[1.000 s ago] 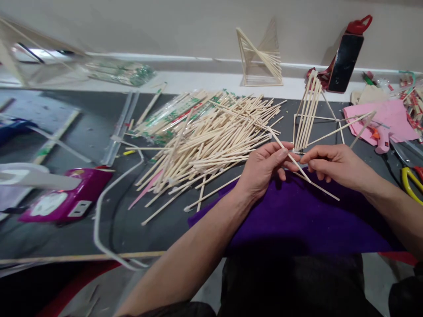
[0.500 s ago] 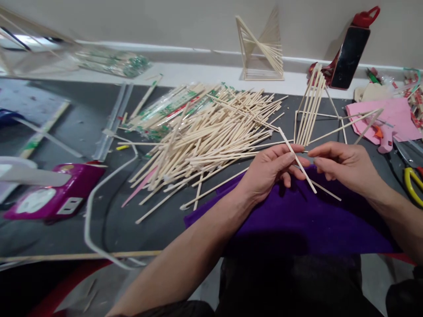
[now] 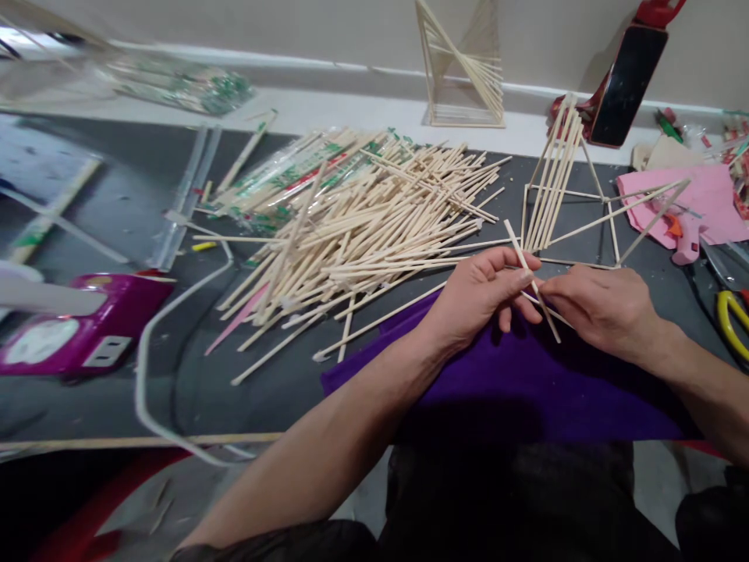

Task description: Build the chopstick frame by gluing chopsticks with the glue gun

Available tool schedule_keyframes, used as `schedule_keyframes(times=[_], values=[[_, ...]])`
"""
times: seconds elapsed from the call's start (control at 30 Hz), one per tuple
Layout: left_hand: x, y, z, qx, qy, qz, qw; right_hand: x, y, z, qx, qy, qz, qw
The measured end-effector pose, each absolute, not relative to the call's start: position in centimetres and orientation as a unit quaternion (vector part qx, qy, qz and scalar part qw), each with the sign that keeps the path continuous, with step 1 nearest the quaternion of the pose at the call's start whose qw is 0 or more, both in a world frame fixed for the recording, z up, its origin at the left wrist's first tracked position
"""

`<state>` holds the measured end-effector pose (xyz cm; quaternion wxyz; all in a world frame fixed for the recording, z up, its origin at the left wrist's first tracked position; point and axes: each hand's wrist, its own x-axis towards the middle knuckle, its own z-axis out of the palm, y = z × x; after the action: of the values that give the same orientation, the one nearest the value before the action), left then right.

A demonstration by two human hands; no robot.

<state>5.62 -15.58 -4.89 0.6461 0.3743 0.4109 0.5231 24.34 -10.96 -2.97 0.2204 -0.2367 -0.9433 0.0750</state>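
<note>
A thin wooden chopstick [image 3: 519,243] slants between the thumb and fingers of my left hand [image 3: 477,293], which is closed on it. Close against it, my right hand [image 3: 608,308] is closed in a pinch beside the left thumb; what its fingertips hold is hidden. A second thin stick [image 3: 555,314] passes below both hands, partly covered by them. Just beyond my hands stands a frame of glued sticks [image 3: 553,183], with a slanted row of several sticks on its left side. Purple cloth [image 3: 485,390] lies under my hands.
A big pile of loose chopsticks [image 3: 380,242] and wrapped ones lies left of my hands. A magenta device [image 3: 126,312] with a white cable [image 3: 143,367] sits farther left. At right are a pink glue gun [image 3: 686,243], yellow-handled scissors [image 3: 731,320] and a propped phone [image 3: 629,86]. A twisted stick model [image 3: 462,66] stands behind.
My right hand has moved in to the left hand, its fingertips now at the chopstick. The chopstick is still in my left hand. The whole view has shifted slightly.
</note>
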Motion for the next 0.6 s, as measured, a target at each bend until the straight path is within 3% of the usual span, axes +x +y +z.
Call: schedule_keyframes(times=[0.23,0.6], values=[[5.3,-15.9,-4.0,0.385,0.438,0.536,0.610,24.9,-9.8,-0.7,-0.355,-0.819,0.391,0.223],[6.5,-16.8,-4.2,0.390,0.459,0.395,0.693,24.8,-9.0,-1.9,-0.353,-0.817,0.435,0.136]])
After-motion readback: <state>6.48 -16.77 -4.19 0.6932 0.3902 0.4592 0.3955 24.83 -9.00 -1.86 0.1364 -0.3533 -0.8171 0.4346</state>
